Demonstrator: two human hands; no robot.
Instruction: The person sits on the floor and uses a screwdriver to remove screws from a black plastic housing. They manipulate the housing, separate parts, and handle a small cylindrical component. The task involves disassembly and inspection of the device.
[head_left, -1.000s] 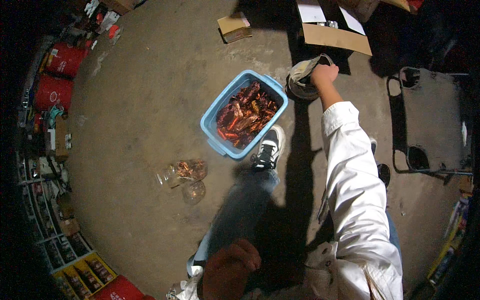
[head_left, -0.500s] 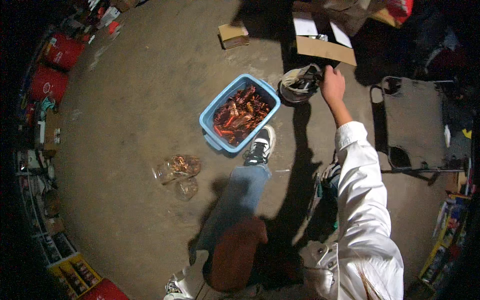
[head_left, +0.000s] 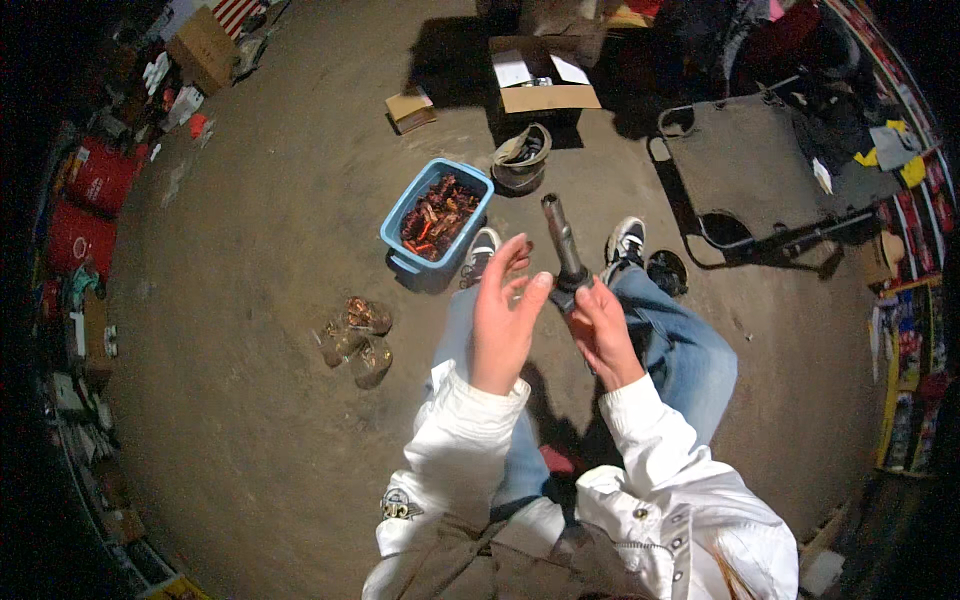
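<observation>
My right hand (head_left: 603, 325) is wrapped round the wide lower end of a long dark cylindrical metal part (head_left: 565, 240). Its narrower shaft points up and away from me. My left hand (head_left: 507, 325) is just left of the part, with thumb and fingers apart and holding nothing. Beyond my hands stands a round bucket (head_left: 521, 178) with dark pieces inside and a pale crumpled lining at its rim. Left of the bucket, a blue plastic tub (head_left: 402, 222) holds a heap of copper-coloured and reddish scrap (head_left: 438, 218).
Clear plastic containers (head_left: 371, 362) with coppery bits lie on the floor at left. Farther off are an open cardboard box (head_left: 550, 98) and a small box (head_left: 411, 109). A grey folding frame (head_left: 745, 170) lies at right. Laden shelves (head_left: 915, 375) line the right edge.
My right hand has come back from the bucket with the dark cylindrical part. My left hand has come into view beside it. The view has shifted, moving the tub and bucket leftward.
</observation>
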